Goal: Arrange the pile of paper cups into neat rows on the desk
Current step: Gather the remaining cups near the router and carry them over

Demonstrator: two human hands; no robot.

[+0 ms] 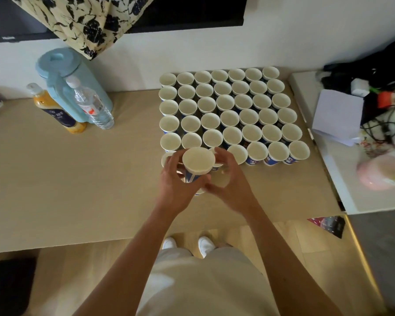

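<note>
Several white paper cups with blue print stand upright in tight rows [228,110] on the beige desk [78,179], toward its right side. In front of the nearest row, my left hand [176,185] grips a short stack of cups [198,161] from below, its open top facing me. My right hand [228,179] curls around the right side of the same stack, fingers touching its rim and a lower cup. One cup [168,158] of the front row shows just left of my left hand; the cups behind my hands are partly hidden.
A light blue jug [62,74], a clear water bottle [94,106] and an orange bottle [55,110] stand at the desk's back left. A white side table [342,179] on the right carries paper, cables and a pink object [381,172]. The wall runs behind the rows.
</note>
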